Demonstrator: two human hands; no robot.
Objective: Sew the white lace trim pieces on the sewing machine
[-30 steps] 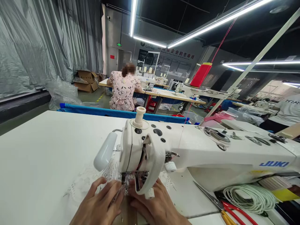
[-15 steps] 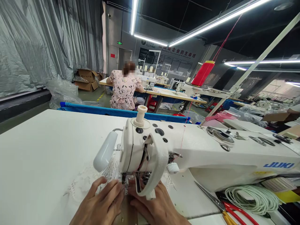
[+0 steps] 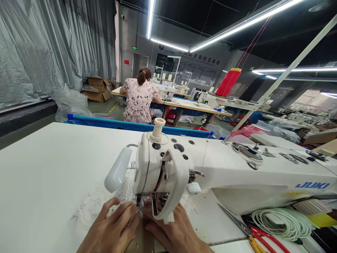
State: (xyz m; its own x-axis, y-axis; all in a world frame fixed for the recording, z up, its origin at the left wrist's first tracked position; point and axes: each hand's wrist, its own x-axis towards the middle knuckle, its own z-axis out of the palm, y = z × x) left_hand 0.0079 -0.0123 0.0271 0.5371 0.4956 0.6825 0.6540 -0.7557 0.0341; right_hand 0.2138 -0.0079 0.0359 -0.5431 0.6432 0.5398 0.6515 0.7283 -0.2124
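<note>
A white sewing machine [image 3: 223,168] stands over the work surface, with red thread running down to its head. White lace [image 3: 89,207] spreads out left of the needle area and passes beneath the machine head. My left hand [image 3: 113,225] lies on the lace just left of the presser foot, its bent fingers closed on the edge. Right of the needle area, my right hand [image 3: 175,228] has its fingertips together at the lace; the machine's curved white guard partly hides them. The needle tip and the exact grip are hidden.
Scissors [image 3: 237,221], red-handled cutters [image 3: 265,239] and a coil of pale green cord [image 3: 283,223] lie under the machine arm. A red thread spool [image 3: 228,82] stands behind it. Beyond the blue cloth trough [image 3: 126,123], a person [image 3: 140,96] sits at another sewing table.
My hands hold nearly the same place, with slight finger movement at the lace by the needle. Above the spool, the red thread now shows as two separate strands.
</note>
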